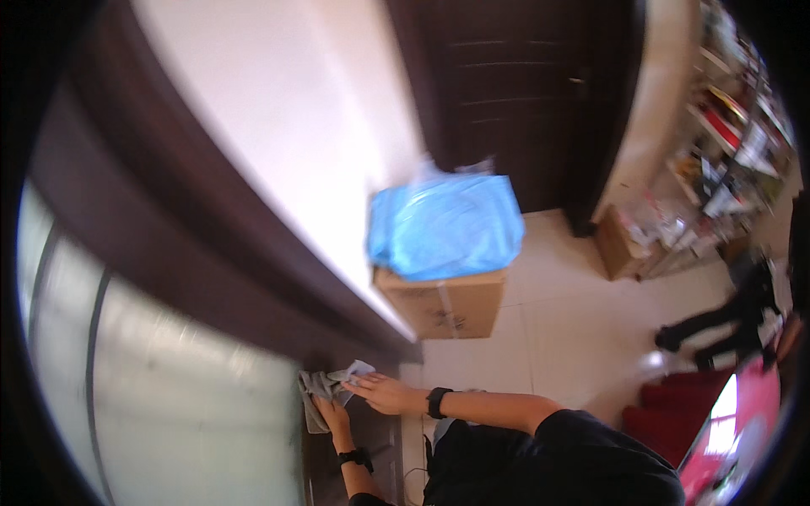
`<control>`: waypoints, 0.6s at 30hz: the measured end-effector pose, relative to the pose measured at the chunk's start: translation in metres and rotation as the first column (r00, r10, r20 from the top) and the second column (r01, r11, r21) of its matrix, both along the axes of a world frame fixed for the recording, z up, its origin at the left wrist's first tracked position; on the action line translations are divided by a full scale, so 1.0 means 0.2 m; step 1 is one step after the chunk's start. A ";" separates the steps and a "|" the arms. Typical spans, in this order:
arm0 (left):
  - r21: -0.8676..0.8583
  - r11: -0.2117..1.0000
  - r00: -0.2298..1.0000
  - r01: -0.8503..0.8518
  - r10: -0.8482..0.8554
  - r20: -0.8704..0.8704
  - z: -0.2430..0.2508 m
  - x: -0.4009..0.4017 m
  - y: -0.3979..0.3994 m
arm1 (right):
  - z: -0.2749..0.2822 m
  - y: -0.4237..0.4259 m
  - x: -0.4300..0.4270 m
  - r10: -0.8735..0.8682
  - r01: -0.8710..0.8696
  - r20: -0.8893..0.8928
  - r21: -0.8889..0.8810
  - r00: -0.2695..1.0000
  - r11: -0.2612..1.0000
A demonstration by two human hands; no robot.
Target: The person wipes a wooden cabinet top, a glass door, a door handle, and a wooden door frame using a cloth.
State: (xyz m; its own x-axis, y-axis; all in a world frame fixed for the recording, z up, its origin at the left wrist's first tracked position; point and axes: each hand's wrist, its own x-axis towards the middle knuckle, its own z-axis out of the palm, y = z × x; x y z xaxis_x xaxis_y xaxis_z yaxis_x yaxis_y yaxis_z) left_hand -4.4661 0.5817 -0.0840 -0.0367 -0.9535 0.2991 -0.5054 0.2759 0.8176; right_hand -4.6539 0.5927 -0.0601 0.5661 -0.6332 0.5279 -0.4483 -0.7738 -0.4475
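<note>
A grey cloth (314, 387) lies bunched against the dark brown door frame (373, 430), beside a frosted glass panel (209, 392). My left hand (332, 414) grips its lower part, with the fingers partly hidden in the folds. Just to the right, my right hand (385, 393) has its fingertips on a whitish piece (359, 369) at the cloth's upper end. Whether that piece is part of the cloth or a separate wipe, I cannot tell. Both wrists wear black bands.
Ahead stands a cardboard box (443, 307) with a blue plastic-wrapped bundle (449, 224) on top, against the white wall (297, 107). Beyond it is a dark door (506, 88). Cluttered shelves (728, 139) and dark red steps (671, 405) stand at right.
</note>
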 end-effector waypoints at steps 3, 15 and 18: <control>0.086 0.996 0.872 0.006 0.037 -0.489 -0.20 -0.44 -0.24 | 0.21 -0.12 -0.44 -0.099 0.045 0.119 0.393 0.988 0.918; 0.412 0.530 0.657 0.741 -0.446 -0.607 0.22 -2.49 -0.02 | 0.29 0.34 -2.39 -0.648 0.355 0.259 0.664 0.716 0.658; 0.327 0.476 0.551 0.816 -0.471 -0.689 0.32 -2.99 -0.09 | 0.31 0.32 -2.71 -0.718 0.375 0.319 0.683 0.619 0.627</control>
State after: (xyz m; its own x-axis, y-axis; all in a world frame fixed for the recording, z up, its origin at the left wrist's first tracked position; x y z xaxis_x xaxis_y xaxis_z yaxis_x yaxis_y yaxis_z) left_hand -5.0636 0.5635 -0.0204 -0.7468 -0.6585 -0.0933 0.0890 -0.2378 0.9672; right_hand -5.1963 0.6568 0.0010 -0.2517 -0.9631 0.0952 -0.2586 -0.0278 -0.9656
